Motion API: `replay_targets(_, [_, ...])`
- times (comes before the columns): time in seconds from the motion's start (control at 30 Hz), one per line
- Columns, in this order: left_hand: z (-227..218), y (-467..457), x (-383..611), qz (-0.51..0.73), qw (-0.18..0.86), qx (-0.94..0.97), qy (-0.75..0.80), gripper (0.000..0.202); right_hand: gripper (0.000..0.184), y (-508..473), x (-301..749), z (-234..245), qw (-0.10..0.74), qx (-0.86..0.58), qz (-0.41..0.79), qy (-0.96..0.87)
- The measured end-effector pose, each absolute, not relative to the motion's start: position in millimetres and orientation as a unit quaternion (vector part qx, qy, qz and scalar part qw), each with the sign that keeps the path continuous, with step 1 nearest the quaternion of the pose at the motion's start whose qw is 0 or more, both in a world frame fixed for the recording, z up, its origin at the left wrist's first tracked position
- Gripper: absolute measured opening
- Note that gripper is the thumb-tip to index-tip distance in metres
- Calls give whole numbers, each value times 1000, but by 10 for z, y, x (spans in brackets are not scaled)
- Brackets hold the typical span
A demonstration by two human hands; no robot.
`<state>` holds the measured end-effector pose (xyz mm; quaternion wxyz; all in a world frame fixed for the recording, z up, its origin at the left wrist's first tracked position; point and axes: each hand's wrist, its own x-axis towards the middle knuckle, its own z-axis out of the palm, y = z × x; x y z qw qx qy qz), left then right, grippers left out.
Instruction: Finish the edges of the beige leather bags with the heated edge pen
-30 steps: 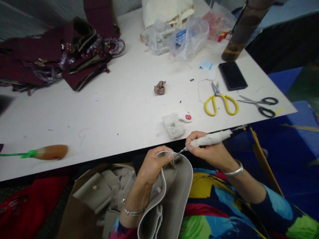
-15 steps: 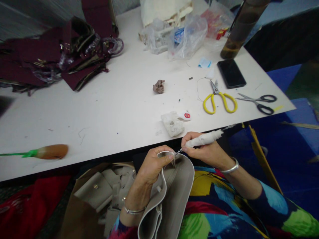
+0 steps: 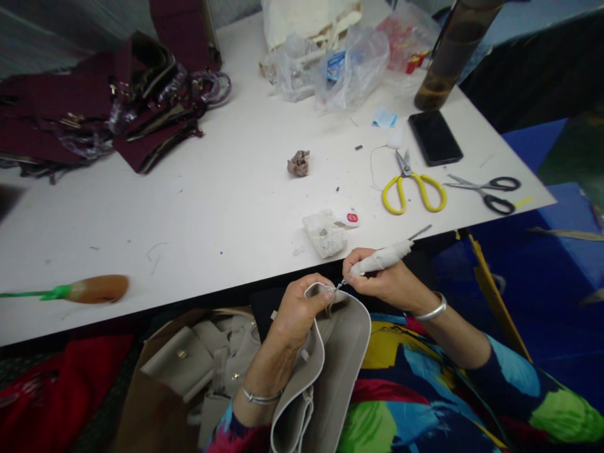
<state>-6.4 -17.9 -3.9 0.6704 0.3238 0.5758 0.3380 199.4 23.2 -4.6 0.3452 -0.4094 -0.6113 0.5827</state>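
Observation:
My left hand [image 3: 298,311] is closed on the top edge of a beige leather bag piece [image 3: 337,365] that lies on my lap below the table edge. My right hand [image 3: 384,283] pinches a thin pointed tool wrapped in white cloth [image 3: 383,258]. Its metal tip touches the bag's rim right beside my left fingertips. Both wrists wear silver bangles.
On the white table [image 3: 212,201] lie yellow-handled scissors [image 3: 414,189], black-handled scissors [image 3: 491,192], a black phone [image 3: 435,138], a white lump [image 3: 325,234], a small brown wad [image 3: 299,163], clear plastic bags [image 3: 349,69], a dark bottle [image 3: 448,56], maroon bag pieces [image 3: 104,107] and an orange-handled tool [image 3: 89,289]. More beige pieces [image 3: 193,365] sit at my left.
My right hand with the wrapped tool has shifted left and slightly up toward the left hand. The bag's edge has turned a little in the left hand.

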Motion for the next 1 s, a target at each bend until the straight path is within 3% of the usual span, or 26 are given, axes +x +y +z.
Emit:
replay_targets(0.23, [-8,-157,-36,357,703,263,557,27,12,93,2166,102,304,-239,398,-832])
replay_targets(0.33, [3,-161,-44,360,708,246,555,29,14,10,2176,138,356,-246,364,-824])
replay_targets(0.5, [21,-230,-42,367,666,299,577,25,16,-136,2184,131,450,-365,416,-701])
replay_targets(0.57, [32,-264,-30,365,640,342,583,22,25,-198,2164,79,447,-409,463,-647])
replay_targets(0.67, [53,-302,-12,353,605,399,592,18,25,-287,2091,-21,440,-439,502,-602])
replay_targets(1.0, [166,-391,37,307,543,502,599,17,25,-480,1939,-76,368,-458,497,-639])
